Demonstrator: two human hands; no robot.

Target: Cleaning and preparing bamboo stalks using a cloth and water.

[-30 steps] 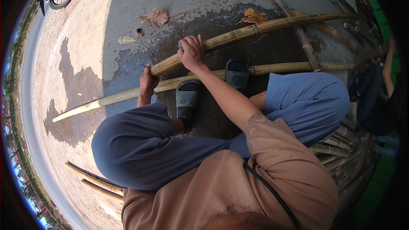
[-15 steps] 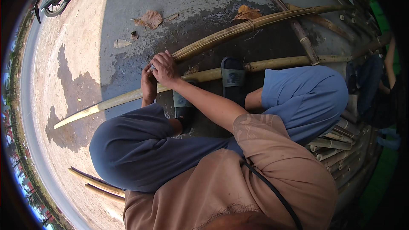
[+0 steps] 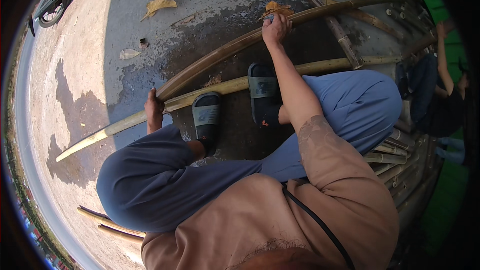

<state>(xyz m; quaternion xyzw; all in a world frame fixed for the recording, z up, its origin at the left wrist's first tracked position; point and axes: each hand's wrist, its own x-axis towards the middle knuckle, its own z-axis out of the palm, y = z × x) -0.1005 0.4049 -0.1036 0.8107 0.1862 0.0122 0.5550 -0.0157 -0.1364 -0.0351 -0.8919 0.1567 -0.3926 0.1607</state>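
A long split bamboo pole (image 3: 215, 60) slants across the ground in front of me, its browner face showing. My left hand (image 3: 154, 106) is closed around its near left end. Farther up the same pole, my right hand (image 3: 276, 29) presses down with curled fingers around a small bluish-grey wad (image 3: 270, 17), whose kind I cannot make out. A second, yellower bamboo pole (image 3: 227, 86) lies nearer to me, just beyond my sandalled feet, and its tapered end reaches out to the left.
A short bamboo piece (image 3: 342, 40) lies crosswise under the split pole at the right. Dry leaves (image 3: 159, 6) are on the wet-patched concrete. Cut bamboo (image 3: 385, 158) is stacked at my right, near another person's arm (image 3: 445, 60). A motorcycle (image 3: 52, 7) stands far left.
My right hand has slid far along the pole to the right, away from my left hand. The left end has come lower and left, and the pole's browner face now shows. One leaf has shifted.
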